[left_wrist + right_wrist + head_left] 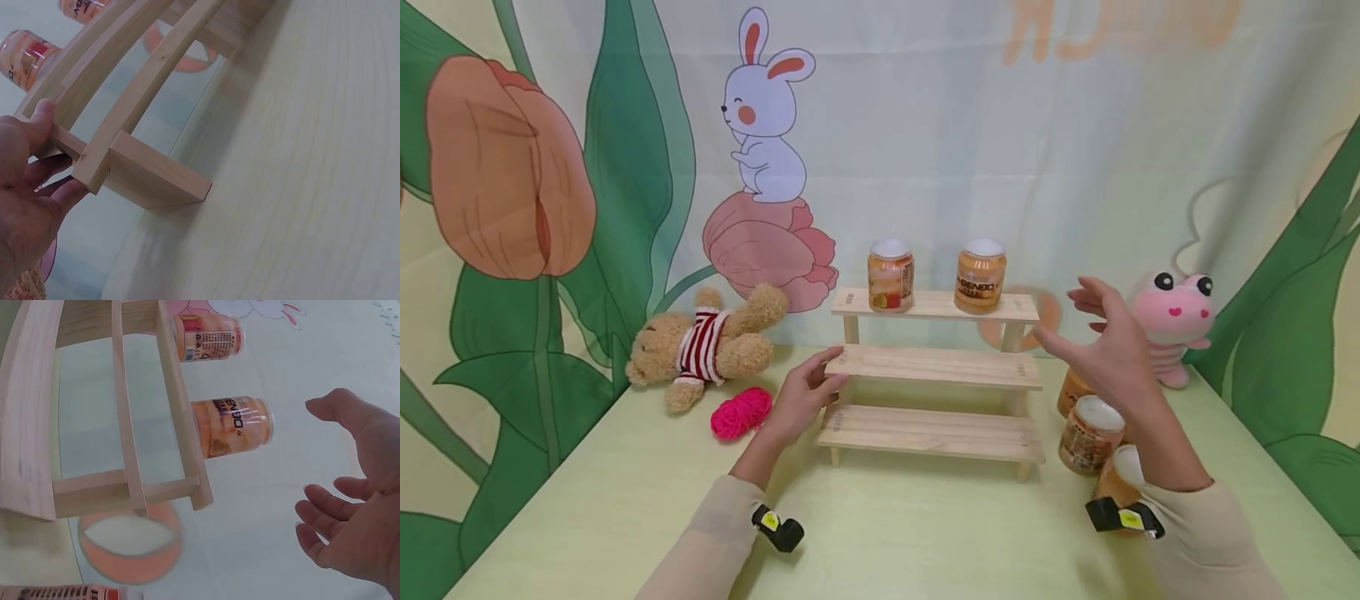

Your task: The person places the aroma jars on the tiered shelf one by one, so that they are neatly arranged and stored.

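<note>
Nearest the camera lie the two sleeved forearms, each with a small wrist camera strapped on, resting over the pale green table (925, 542). Beyond them stands the three-tier wooden shelf (936, 367), with two orange jars on its top tier: the left jar (891, 275) and the right jar (980, 276). The left hand (801, 396) steadies the shelf's left end, thumb on the middle tier's edge and fingers loosely spread against the side support. The right hand (1108, 346) hangs in the air right of the top tier, fingers spread wide and holding nothing, just clear of the right jar. Below it three more jars (1090, 433) seem to cluster on the table, partly hidden. The step in hand looks like stocking the shelf; the next move probably calls for lowering the right hand onto a table jar.
</note>
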Tool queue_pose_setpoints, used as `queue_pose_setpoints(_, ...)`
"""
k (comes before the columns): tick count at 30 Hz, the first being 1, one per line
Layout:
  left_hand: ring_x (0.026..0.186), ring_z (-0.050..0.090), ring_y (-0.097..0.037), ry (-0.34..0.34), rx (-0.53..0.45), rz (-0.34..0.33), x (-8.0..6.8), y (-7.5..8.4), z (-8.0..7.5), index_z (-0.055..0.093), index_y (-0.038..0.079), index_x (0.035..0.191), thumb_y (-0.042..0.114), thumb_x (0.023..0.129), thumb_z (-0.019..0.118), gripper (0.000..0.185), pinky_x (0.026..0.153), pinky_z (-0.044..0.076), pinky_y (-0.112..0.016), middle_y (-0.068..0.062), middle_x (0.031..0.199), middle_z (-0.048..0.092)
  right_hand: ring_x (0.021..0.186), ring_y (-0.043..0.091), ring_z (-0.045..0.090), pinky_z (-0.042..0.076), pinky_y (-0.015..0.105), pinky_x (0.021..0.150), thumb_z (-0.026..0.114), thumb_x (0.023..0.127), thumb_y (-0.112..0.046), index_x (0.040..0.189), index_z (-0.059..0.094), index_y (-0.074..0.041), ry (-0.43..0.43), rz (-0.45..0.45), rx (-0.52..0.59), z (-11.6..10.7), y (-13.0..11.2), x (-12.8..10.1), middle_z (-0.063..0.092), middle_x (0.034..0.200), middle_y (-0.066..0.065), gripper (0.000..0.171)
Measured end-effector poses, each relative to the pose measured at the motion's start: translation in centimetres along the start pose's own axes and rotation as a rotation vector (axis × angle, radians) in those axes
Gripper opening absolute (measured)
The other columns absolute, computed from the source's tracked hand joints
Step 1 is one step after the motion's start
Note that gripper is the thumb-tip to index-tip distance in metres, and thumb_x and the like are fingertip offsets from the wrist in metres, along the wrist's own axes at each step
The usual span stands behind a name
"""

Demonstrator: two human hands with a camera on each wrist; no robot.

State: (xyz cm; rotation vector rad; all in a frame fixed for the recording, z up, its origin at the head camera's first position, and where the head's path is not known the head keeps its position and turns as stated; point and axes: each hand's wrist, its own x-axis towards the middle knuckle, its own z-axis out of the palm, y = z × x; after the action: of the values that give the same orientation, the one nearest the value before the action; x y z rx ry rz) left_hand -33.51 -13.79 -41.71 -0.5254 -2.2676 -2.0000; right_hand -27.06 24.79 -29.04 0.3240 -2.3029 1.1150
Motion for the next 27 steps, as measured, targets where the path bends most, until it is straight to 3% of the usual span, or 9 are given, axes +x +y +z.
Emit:
queue_pose_setpoints(6,0.119,0.057,-0.033,-0.008,0.002,-0.001,0.0,0.1,0.1,0.043,0.008,0.151,0.011,0.1,0.061,0.054,0.097,0.049,-0.048,-0.02,0.143,0.052,0.128,0.037,0.044,0.037,0.03,0.091,0.079,0.088,-0.025,0.153,0.033,-0.001,-0.032,0.044,-0.041,-2.0,1.1,-1.9,0.051,0.141,0.02,0.084)
queue_pose_setpoints(12,0.114,0.058,-0.033,0.002,0.01,0.009,-0.2,0.3,-0.1,0.044,0.007,0.151,0.01,0.1,0.061,0.054,0.096,0.05,-0.048,-0.022,0.137,0.056,0.12,0.041,0.048,0.039,0.018,0.082,0.079,0.088,-0.024,0.152,0.033,0.0,-0.042,0.073,-0.077,-4.1,2.5,-2.4,0.05,0.139,0.024,0.082)
queue_pose_setpoints(18,0.114,0.058,-0.031,-0.002,0.009,0.011,-0.1,0.2,-0.1,0.044,0.007,0.151,0.01,0.1,0.061,0.054,0.096,0.05,-0.049,-0.022,0.139,0.055,0.102,0.004,0.05,0.043,0.007,0.074,0.077,0.089,-0.024,0.154,0.031,0.001,-0.027,0.113,-0.056,-5.9,5.2,-2.6,0.048,0.137,0.024,0.083)
queue_pose_setpoints(20,0.115,0.058,-0.032,-0.003,0.012,0.005,-0.1,0.2,-0.1,0.043,0.007,0.151,0.011,0.1,0.061,0.054,0.096,0.05,-0.048,-0.022,0.14,0.054,0.099,-0.001,0.046,0.041,0.007,0.073,0.076,0.09,-0.024,0.153,0.032,0.002,-0.037,0.121,-0.055,-6.4,6.3,-2.7,0.047,0.137,0.026,0.081)
queue_pose_setpoints(27,0.118,0.057,-0.033,-0.004,0.003,-0.009,-0.2,0.2,0.0,0.043,0.008,0.151,0.01,0.101,0.06,0.054,0.096,0.05,-0.047,-0.02,0.142,0.052,0.107,0.019,0.042,0.04,0.011,0.07,0.075,0.092,-0.029,0.154,0.028,0.003,-0.14,0.184,-0.089,-8.3,9.5,-3.1,0.043,0.142,0.03,0.085)
